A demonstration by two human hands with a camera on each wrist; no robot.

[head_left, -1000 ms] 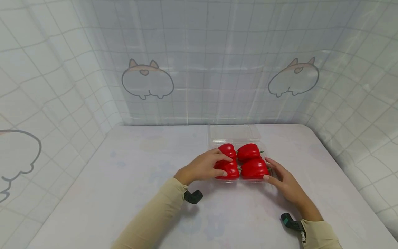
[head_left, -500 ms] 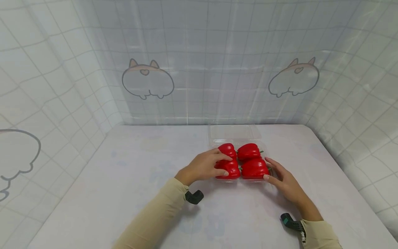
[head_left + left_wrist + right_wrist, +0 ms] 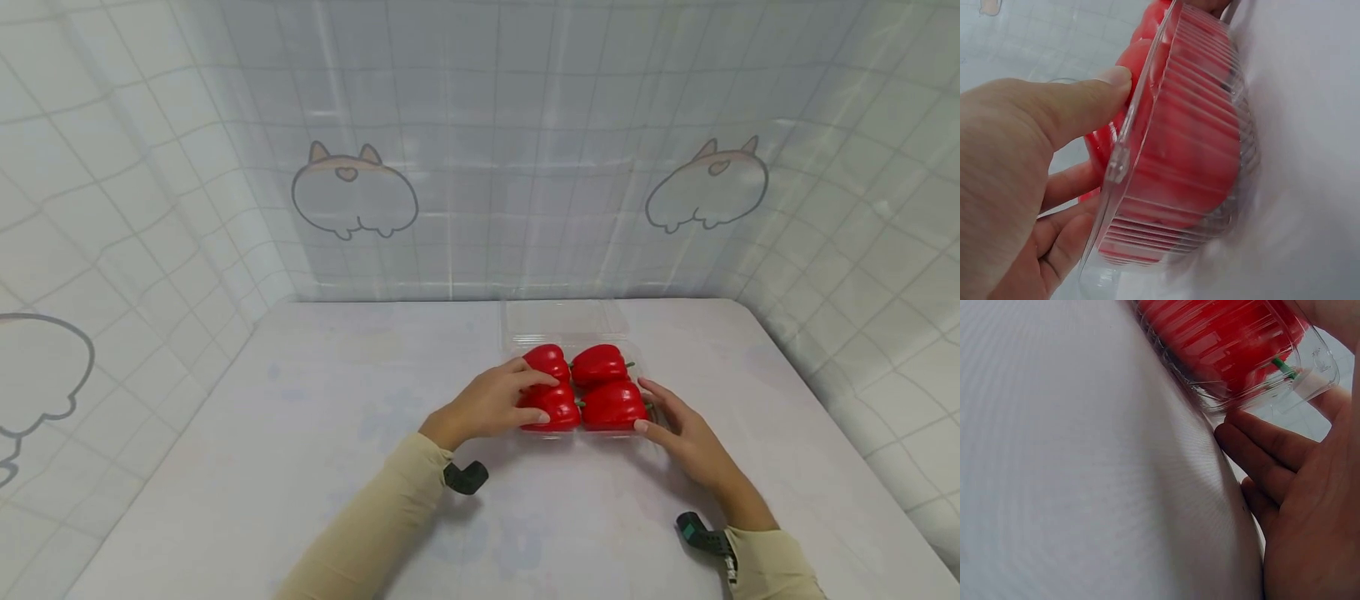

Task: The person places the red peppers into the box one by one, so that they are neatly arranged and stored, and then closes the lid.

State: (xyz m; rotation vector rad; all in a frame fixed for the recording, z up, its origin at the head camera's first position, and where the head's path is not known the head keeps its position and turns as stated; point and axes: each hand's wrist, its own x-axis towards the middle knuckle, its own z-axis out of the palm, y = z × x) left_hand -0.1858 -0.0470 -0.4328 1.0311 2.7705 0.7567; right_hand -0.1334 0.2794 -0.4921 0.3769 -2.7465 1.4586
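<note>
Several red bell peppers with green stems sit in two rows in a clear plastic clamshell container. My left hand comes over the container's left side and holds the front-left bell pepper. In the left wrist view its thumb presses that pepper just inside the rim, and the other fingers reach behind it. My right hand holds the container's front-right corner, beside the front-right bell pepper. In the right wrist view fingertips touch the container's side wall. The back-left pepper is partly covered by my left fingers.
The container's open lid lies toward the back of the white table. A grid-patterned curtain with animal drawings encloses the back and sides. The back-right bell pepper stands next to the right-hand rim. Dark wrist devices hang below both wrists.
The front-left bell pepper has shifted very slightly to the right under my left hand. Both hands keep almost the same place, and the view has moved a touch.
</note>
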